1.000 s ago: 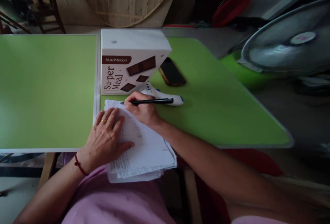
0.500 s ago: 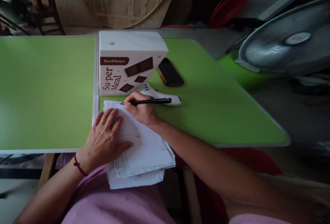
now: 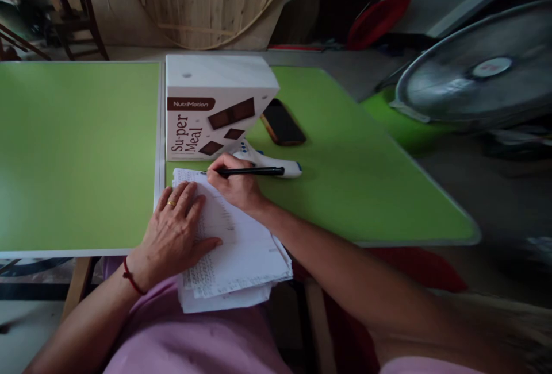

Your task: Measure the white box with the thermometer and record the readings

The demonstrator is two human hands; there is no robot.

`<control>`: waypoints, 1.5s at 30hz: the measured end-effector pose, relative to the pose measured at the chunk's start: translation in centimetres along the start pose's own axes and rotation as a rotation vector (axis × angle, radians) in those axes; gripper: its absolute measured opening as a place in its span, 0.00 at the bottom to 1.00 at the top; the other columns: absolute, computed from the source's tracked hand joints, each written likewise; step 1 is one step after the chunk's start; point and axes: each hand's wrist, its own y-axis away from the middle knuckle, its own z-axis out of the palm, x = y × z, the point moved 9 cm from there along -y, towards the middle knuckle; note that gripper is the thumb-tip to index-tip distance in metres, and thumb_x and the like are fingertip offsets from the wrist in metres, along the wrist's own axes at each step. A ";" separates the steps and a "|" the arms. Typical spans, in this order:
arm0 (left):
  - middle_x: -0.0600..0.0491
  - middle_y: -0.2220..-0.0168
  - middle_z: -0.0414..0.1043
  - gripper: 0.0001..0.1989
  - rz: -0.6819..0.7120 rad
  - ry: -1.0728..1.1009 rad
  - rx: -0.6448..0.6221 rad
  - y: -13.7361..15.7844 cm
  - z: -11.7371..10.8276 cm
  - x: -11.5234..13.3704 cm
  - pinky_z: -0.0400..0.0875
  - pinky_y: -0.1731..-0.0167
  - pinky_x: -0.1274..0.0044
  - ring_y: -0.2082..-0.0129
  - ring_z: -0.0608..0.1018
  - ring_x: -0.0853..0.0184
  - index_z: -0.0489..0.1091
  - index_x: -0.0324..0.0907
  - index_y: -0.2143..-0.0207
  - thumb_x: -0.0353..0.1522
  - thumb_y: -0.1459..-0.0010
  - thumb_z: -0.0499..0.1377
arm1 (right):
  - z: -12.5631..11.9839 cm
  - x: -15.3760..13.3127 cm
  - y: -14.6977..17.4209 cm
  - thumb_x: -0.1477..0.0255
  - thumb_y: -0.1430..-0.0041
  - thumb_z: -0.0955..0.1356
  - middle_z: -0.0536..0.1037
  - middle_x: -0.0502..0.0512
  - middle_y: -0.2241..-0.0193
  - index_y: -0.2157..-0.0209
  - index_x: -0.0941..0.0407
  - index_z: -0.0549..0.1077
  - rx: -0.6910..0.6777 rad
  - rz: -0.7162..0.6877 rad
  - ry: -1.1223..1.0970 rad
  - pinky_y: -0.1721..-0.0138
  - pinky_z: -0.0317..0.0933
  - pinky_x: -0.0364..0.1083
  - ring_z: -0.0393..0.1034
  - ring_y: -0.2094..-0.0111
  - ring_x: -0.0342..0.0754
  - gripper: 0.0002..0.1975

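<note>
A stack of handwritten paper sheets (image 3: 241, 247) lies at the front of the green table, its lower end overhanging the edge. My left hand (image 3: 179, 227) rests flat on the left side of the top sheet, fingers stretched out and thumb spread. With my right hand (image 3: 235, 181) I grip a black pen (image 3: 263, 171), its tip at the sheet's upper edge and its back end pointing right. Small writing fills the sheet's left part. Right behind my right hand lies a white device with blue buttons (image 3: 291, 169), partly hidden by the hand and pen.
A white NutriMotion box (image 3: 185, 132) stands just behind the papers. A phone (image 3: 282, 122) lies to the box's right on the green table (image 3: 77, 155). Off the table's right side are a large round metal lid or pan (image 3: 457, 87) and a green tub (image 3: 383, 112).
The view has shifted very slightly. My right hand and the pen stay at nearly the same spot on the sheet, and my left hand has not moved.
</note>
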 end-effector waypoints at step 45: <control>0.29 0.32 0.66 0.33 -0.051 0.060 -0.049 0.1 0.5 -0.5 0.62 0.31 0.48 0.30 0.67 0.40 0.69 0.33 0.40 0.48 0.37 0.66 | -0.7 0.5 -0.3 0.64 0.47 0.67 0.72 0.48 0.81 0.76 0.51 0.66 0.011 0.049 -0.077 0.70 0.63 0.45 0.65 0.77 0.46 0.08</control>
